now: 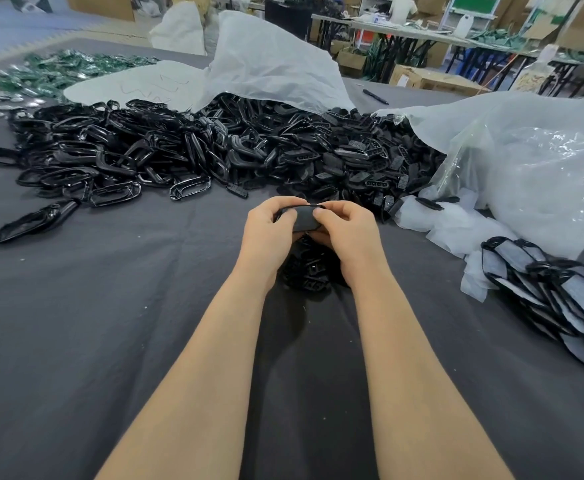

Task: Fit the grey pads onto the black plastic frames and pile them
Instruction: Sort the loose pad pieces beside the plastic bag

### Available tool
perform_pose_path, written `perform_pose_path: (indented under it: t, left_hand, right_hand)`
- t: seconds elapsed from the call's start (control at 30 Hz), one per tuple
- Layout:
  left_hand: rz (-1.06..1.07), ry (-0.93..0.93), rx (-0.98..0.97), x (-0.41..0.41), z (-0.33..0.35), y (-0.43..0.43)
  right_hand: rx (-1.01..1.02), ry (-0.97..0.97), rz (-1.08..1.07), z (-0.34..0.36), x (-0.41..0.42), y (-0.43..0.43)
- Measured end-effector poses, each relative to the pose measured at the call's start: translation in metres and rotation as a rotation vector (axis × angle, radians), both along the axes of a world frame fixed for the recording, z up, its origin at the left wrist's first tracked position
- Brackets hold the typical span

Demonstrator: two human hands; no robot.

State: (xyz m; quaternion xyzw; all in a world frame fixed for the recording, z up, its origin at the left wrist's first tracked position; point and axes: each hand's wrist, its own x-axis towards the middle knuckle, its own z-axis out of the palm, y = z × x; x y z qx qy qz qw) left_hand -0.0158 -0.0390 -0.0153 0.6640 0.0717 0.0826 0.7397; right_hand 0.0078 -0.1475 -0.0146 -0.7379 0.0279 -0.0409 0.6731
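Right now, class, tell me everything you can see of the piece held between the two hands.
The piece is a thin black plastic frame, seemingly with a dark grey pad across its middle. Both hands hide most of it. The left hand grips its left end, the right hand its right end. It is held above a small heap of black parts.

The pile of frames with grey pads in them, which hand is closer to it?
The right hand. It holds a frame mid-table, with the pile off to its right; the left hand grips the same frame from the far side.
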Motion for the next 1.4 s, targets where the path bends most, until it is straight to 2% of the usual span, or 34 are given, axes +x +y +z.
perform_pose_path:
  t: [0.33, 0.63, 1.0, 1.2, 1.4]
  left_hand:
    - [-0.051, -0.016, -0.023, 0.000, -0.003, -0.002]
    - [-0.044, -0.013, 0.010, 0.000, -0.003, -0.004]
    - [-0.021, -0.014, -0.016, -0.001, -0.001, 0.000]
    - [0.025, -0.017, -0.008, -0.001, 0.001, 0.000]
    - [0.019, -0.011, 0.150, 0.000, -0.002, 0.001]
  right_hand:
    - [-0.010, 0.004, 0.033, 0.003, -0.004, 0.003]
    - [0.046, -0.002, -0.043, 0.005, -0.003, 0.003]
    - [0.172, 0.061, 0.105, 0.006, -0.002, -0.003]
    - [-0.075, -0.032, 0.089, 0.004, -0.002, -0.002]
    - [0.040, -0.019, 0.031, 0.004, 0.000, -0.008]
